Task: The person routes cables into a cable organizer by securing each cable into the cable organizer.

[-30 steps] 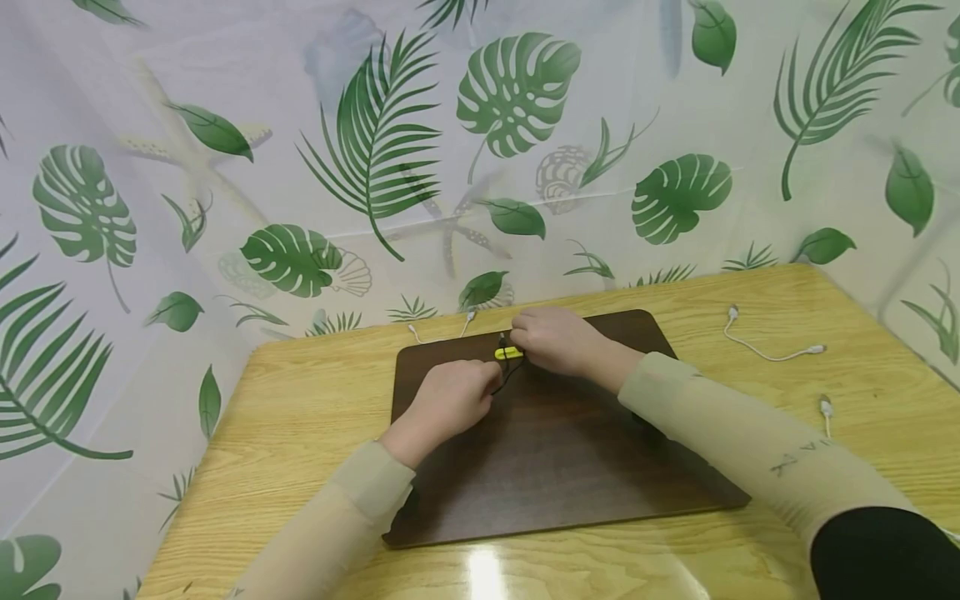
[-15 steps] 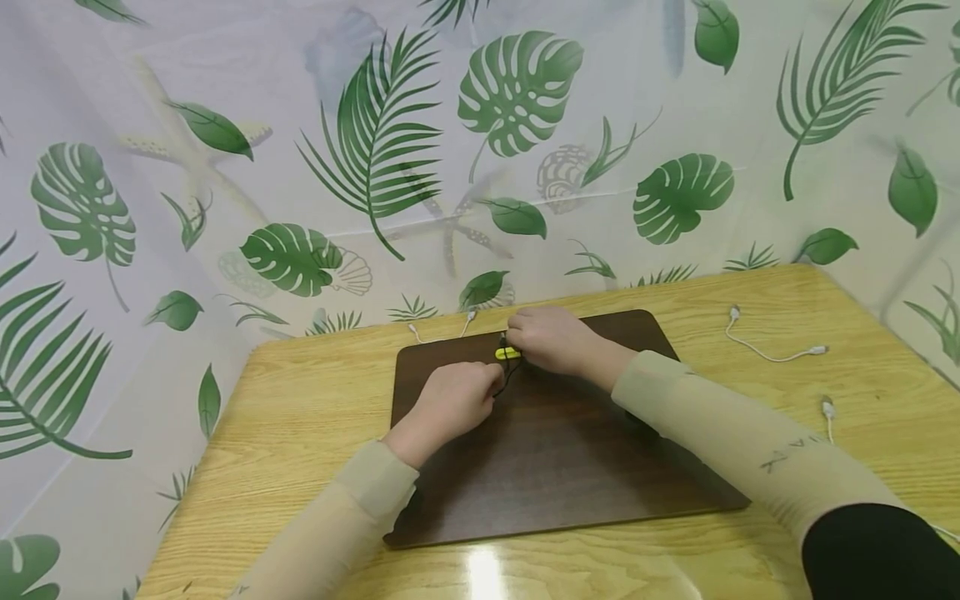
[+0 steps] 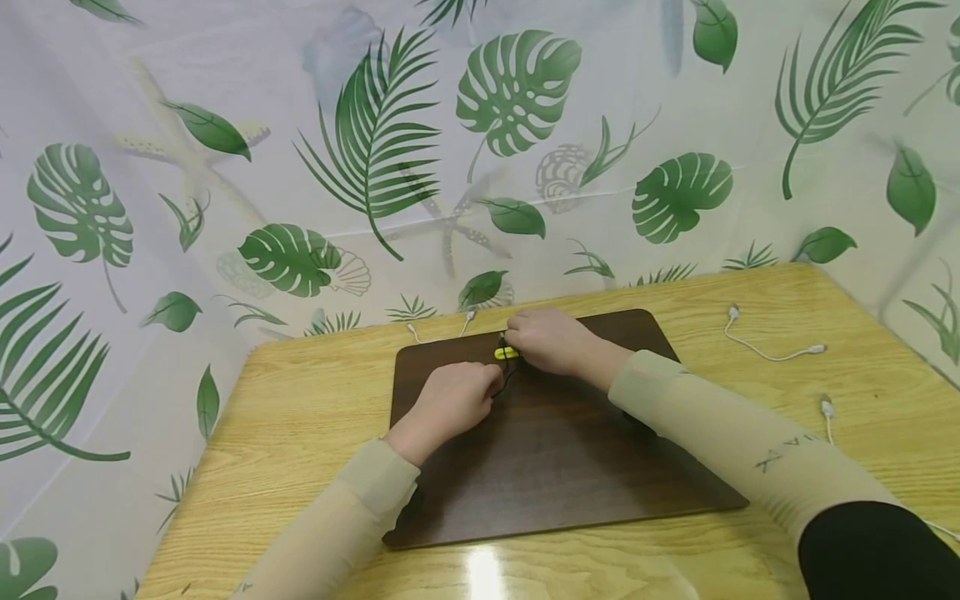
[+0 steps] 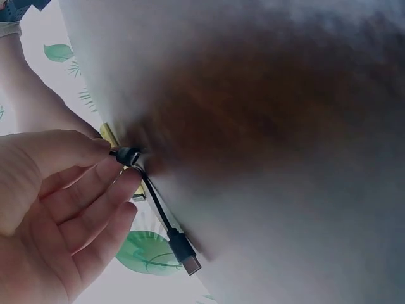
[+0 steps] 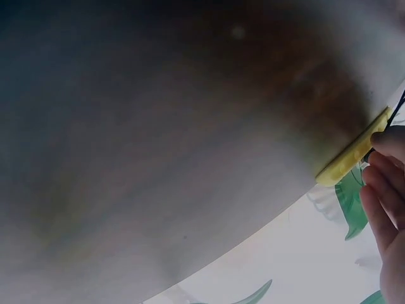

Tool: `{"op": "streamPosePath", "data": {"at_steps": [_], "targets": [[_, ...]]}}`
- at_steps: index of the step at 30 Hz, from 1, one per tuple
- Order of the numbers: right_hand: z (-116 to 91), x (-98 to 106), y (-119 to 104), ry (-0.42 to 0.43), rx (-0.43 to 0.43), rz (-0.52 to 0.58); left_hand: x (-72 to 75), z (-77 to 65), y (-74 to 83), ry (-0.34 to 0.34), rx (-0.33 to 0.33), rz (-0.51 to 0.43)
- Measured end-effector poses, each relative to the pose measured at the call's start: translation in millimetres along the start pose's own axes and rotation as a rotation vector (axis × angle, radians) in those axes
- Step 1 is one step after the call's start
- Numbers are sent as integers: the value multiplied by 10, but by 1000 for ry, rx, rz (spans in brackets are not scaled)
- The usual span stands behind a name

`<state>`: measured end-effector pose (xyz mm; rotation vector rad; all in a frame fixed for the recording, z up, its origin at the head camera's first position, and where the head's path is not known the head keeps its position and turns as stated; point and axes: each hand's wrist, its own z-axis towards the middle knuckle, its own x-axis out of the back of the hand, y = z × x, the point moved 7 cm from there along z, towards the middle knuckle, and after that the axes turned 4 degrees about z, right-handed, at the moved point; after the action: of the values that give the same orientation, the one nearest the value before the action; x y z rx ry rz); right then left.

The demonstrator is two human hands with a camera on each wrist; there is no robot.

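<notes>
A short black charging cable (image 4: 155,199) runs between my hands, above a dark brown board (image 3: 570,458). My left hand (image 3: 456,396) pinches one of its ends between thumb and index finger, its other fingers loosely bent. A plug (image 4: 183,251) with a metal tip on the same cable dangles free in the left wrist view. At the board's far edge lies a yellow bumpy strip (image 5: 348,155), which looks like a cable clip. My right hand (image 3: 551,342) pinches a black piece of the cable right against this strip; its fingertips hide the exact contact.
On the wooden table (image 3: 300,433), a white cable (image 3: 772,358) lies right of the board and another white cable (image 3: 827,410) nearer the front. A third white cable (image 3: 465,323) shows behind the board. A leaf-printed cloth (image 3: 570,258) hangs behind the table.
My right hand has shifted slightly left along the yellow strip. The left hand stays almost in place, still holding the cable.
</notes>
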<state>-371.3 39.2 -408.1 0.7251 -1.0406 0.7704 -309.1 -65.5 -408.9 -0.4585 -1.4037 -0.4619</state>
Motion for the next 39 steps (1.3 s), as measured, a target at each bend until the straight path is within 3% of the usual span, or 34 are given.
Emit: {"op": "streamPosePath", "data": {"at_steps": [14, 28, 39], "targets": [[-10, -16, 81, -63, -153, 120, -13, -5, -13, -28, 16, 13], [25, -50, 129, -105, -175, 193, -22, -24, 24, -35, 8, 83], [71, -83, 176, -168, -256, 262, -22, -21, 59, -16, -31, 150]]}}
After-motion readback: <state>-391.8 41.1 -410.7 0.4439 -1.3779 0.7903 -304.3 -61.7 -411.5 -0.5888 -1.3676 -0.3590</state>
